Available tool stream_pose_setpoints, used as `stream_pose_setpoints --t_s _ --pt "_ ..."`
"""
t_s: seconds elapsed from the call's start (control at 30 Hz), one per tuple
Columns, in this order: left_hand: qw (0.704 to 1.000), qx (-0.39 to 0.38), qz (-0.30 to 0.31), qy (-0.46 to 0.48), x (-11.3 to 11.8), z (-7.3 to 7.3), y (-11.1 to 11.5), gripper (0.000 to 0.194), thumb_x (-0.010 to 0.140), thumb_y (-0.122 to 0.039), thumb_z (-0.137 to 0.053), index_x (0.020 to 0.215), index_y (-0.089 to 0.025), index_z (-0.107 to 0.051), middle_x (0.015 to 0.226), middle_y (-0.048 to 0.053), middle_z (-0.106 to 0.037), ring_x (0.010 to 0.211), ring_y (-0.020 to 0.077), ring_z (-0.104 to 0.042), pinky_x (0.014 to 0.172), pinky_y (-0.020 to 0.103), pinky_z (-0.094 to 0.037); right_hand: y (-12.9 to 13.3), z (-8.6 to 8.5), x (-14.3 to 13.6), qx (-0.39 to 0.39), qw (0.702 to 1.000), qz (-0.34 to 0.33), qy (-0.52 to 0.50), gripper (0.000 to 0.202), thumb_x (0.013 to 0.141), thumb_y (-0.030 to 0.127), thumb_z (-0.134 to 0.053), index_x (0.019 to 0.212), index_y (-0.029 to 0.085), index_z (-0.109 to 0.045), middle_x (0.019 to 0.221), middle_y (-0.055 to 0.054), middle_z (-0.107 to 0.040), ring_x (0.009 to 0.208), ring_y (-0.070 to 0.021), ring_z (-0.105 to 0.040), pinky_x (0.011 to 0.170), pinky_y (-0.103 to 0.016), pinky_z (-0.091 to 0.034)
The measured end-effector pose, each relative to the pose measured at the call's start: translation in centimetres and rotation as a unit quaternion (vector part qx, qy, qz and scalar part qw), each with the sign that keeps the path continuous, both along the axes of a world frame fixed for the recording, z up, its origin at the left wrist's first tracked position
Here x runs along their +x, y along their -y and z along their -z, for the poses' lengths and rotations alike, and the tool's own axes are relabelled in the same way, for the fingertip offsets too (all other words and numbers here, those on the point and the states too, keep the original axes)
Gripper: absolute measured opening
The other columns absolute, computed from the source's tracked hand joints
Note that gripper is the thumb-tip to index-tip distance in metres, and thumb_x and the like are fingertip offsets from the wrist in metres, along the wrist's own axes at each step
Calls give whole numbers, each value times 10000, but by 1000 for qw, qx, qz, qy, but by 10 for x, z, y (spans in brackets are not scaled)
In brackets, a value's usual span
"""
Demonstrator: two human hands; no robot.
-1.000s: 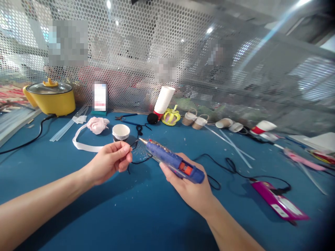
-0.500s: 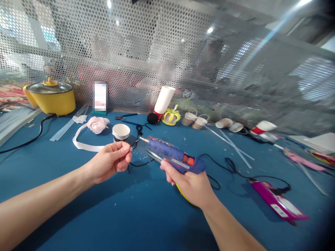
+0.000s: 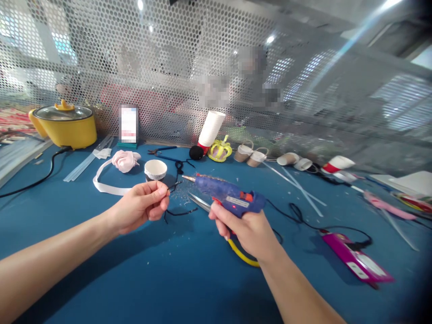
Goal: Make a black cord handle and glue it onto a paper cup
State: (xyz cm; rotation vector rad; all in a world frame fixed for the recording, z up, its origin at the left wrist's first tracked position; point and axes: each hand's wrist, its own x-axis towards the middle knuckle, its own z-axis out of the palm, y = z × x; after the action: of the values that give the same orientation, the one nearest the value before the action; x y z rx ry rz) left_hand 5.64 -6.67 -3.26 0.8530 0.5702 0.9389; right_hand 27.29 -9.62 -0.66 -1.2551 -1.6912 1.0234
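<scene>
Between the thumb and fingertips of my left hand (image 3: 143, 204) is a thin black cord (image 3: 174, 185), its free end pointing right. My right hand (image 3: 248, 229) is wrapped round the handle of a blue hot glue gun (image 3: 219, 190). The gun's metal nozzle lies close to the cord's tip; whether they touch I cannot tell. Scissors (image 3: 244, 255) with yellow handles lie partly hidden under my right hand. Another black cord piece (image 3: 182, 213) rests between my hands. Behind my left hand stands a white paper cup (image 3: 155, 168) with a dark lower band.
A white ribbon with a pink fabric rose (image 3: 125, 161) lies left of the cup. Farther back are a yellow electric pot (image 3: 70, 130), pliers (image 3: 162, 149), stacked paper cups (image 3: 212, 128) and a yellow crown-shaped piece (image 3: 220, 150). A purple power strip (image 3: 354, 258) sits at right, the gun's cable running toward it.
My right hand has turned the glue gun slightly, lifting its body and nozzle a little from the cord's tip. More of the yellow scissor handle shows. My left hand stays almost still.
</scene>
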Motion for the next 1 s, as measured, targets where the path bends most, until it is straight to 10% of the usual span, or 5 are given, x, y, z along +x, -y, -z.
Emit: stream_pose_setpoints --t_s 0.27,1.0 --pt "988 -72 -79 107 -3 0 -9 204 854 -97 -387 668 -115 -466 580 -18 -455 378 12 -345 362 130 -288 8 -1 0 36 998 42 -22 281 787 388 -542 658 146 -602 417 28 -483 373 -68 -439 383 -196 -397" --pt "979 -107 -29 169 -2 1 -5 267 874 -69 -311 657 -102 -461 569 -30 -427 362 1 -358 361 133 -296 7 4 -10 39 994 99 -4 318 737 394 -567 520 166 -521 407 30 -477 366 -68 -449 386 -191 -432"
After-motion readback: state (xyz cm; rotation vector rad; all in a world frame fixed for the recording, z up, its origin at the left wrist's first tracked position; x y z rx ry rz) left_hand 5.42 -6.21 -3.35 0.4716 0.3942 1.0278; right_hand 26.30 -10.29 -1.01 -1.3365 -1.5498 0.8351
